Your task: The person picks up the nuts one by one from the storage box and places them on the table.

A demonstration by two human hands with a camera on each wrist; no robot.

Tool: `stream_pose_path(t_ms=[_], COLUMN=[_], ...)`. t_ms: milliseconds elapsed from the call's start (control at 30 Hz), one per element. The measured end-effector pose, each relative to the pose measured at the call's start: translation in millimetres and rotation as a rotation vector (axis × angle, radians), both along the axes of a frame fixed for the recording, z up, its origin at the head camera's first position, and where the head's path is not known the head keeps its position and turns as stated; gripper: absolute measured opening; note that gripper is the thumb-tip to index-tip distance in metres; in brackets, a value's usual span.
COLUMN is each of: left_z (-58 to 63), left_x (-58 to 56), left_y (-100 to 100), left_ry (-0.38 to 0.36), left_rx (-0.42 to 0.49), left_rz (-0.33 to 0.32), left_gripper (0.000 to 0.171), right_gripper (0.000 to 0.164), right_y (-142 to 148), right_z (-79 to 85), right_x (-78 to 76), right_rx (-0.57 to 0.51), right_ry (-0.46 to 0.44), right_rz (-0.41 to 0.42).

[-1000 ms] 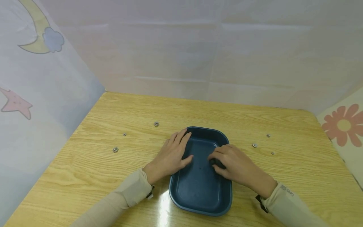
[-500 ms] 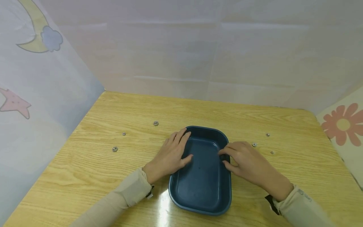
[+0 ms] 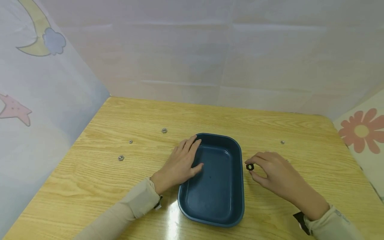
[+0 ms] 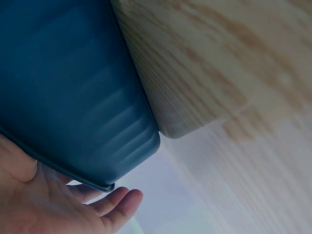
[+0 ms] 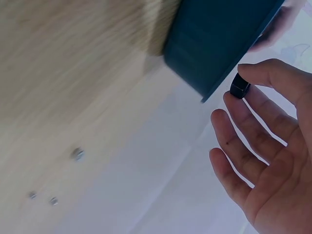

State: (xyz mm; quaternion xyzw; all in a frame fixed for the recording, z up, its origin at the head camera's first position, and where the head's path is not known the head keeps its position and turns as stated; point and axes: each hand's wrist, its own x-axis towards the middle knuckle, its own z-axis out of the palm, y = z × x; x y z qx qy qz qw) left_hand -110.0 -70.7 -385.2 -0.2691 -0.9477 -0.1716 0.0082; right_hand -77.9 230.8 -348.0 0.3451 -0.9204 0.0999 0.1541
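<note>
A black hex nut [image 3: 250,167] is pinched between thumb and fingertips of my right hand [image 3: 277,176], in the air just right of the dark blue plastic bin [image 3: 210,200]. The right wrist view shows the same black nut [image 5: 240,86] near the bin's outer wall [image 5: 214,44]. My left hand [image 3: 178,163] rests over the bin's left rim, fingers stretched and thumb reaching inward. In the left wrist view that hand [image 4: 53,200] lies against the rim, its fingers extended beyond it.
Left of the bin, silver nuts lie on the wooden table [image 3: 75,186]: one farther back [image 3: 164,130], a small one [image 3: 130,141] and a larger one [image 3: 121,158]. Right of it is another small nut [image 3: 282,142]; my right hand covers part of that side. Printed cloth walls [image 3: 180,60] surround the table.
My right hand has moved right, from inside the bin over its right rim to outside it, carrying the black nut. The left hand stays on the rim.
</note>
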Motion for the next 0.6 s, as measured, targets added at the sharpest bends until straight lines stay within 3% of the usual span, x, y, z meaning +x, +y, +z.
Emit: stream_pose_path(t_ms=[600], left_z=[0.0], left_x=[-0.4], left_y=[-1], left_ry=[0.009], left_rx=[0.012], left_rz=[-0.007], left_gripper=[0.079], right_gripper=[0.03], right_y=[48], right_z=[-18.5], right_x=[14.3], right_rx=[0.018], right_ry=[-0.083], right_rz=[-0.147])
